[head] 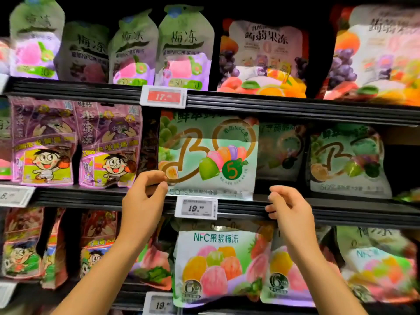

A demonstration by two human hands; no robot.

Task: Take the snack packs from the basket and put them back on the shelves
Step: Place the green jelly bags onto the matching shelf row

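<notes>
A pale green jelly snack pack (211, 155) with a gold swirl and a "5" badge stands upright at the front of the middle shelf (318, 210). My left hand (145, 196) pinches the pack's lower left corner between thumb and fingers. My right hand (288, 208) hovers just right of the pack's lower right corner, fingers loosely curled and apart, holding nothing. The basket is out of view.
More green packs (347, 160) stand to the right, purple cartoon packs (109, 144) to the left. The upper shelf holds plum jelly pouches (184, 48) and fruit jelly bags (263, 60). NFC jelly bags (218, 264) fill the lower shelf. Price tags (196, 208) clip to the shelf edges.
</notes>
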